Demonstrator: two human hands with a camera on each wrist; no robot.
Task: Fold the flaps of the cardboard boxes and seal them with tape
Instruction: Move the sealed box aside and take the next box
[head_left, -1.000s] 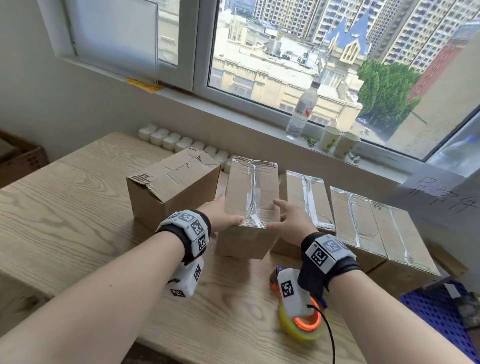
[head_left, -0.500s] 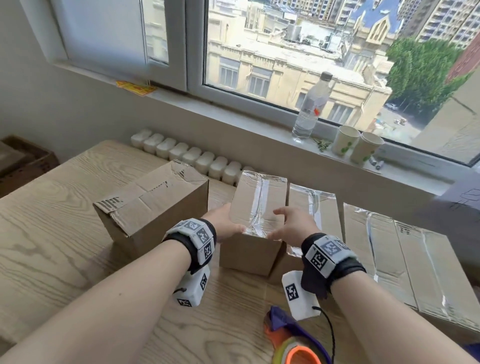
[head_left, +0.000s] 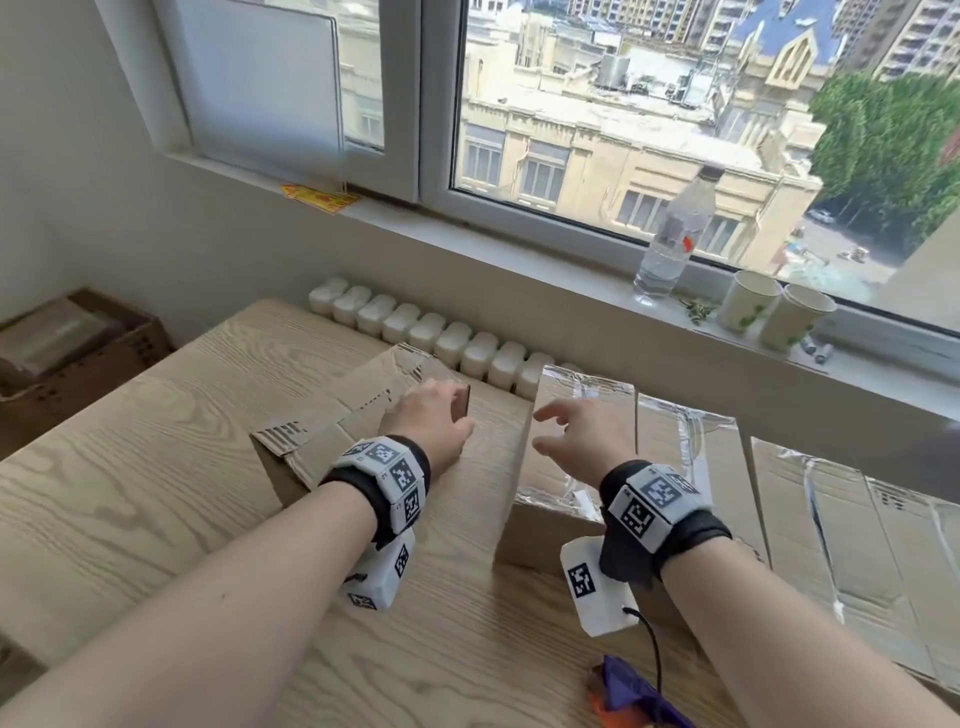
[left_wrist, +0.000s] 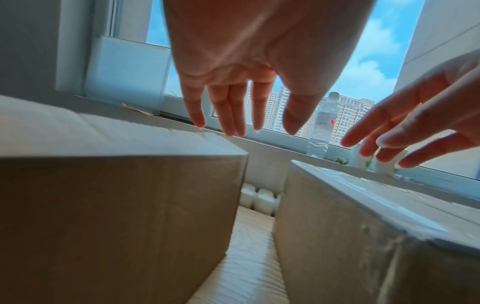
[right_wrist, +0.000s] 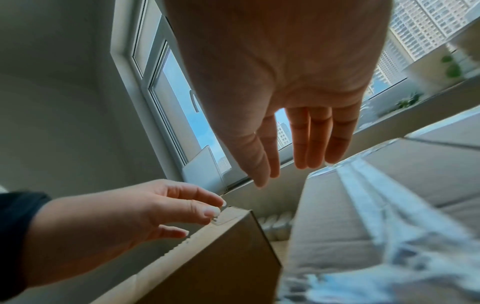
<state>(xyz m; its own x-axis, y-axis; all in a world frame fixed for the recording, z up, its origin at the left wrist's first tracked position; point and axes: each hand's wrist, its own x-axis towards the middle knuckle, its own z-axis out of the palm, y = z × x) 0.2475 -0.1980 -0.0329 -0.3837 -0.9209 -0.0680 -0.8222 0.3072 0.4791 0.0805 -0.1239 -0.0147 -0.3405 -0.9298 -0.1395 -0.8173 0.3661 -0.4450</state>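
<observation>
An untaped cardboard box (head_left: 332, 431) with its flaps folded shut stands on the wooden table (head_left: 130, 499). My left hand (head_left: 441, 410) lies over its top with fingers straight and spread; in the right wrist view its fingertips (right_wrist: 215, 207) reach the box's (right_wrist: 213, 253) far edge. Beside it stands a box sealed with clear tape (head_left: 576, 467). My right hand (head_left: 561, 431) hovers above that box, fingers relaxed and spread, holding nothing. The left wrist view shows both hands (left_wrist: 241, 115) (left_wrist: 405, 131) empty above the two boxes (left_wrist: 116, 195) (left_wrist: 363, 216).
More taped boxes (head_left: 691, 467) (head_left: 841, 545) line up to the right. A purple and orange tape dispenser (head_left: 634, 696) lies at the near table edge. A water bottle (head_left: 675, 239) and paper cups (head_left: 753, 301) stand on the windowsill. A white radiator (head_left: 426, 332) runs behind the table.
Both hands have let go of the taped box they held. The left hand has moved left onto the untaped box; the right hand has lifted and spread its fingers.
</observation>
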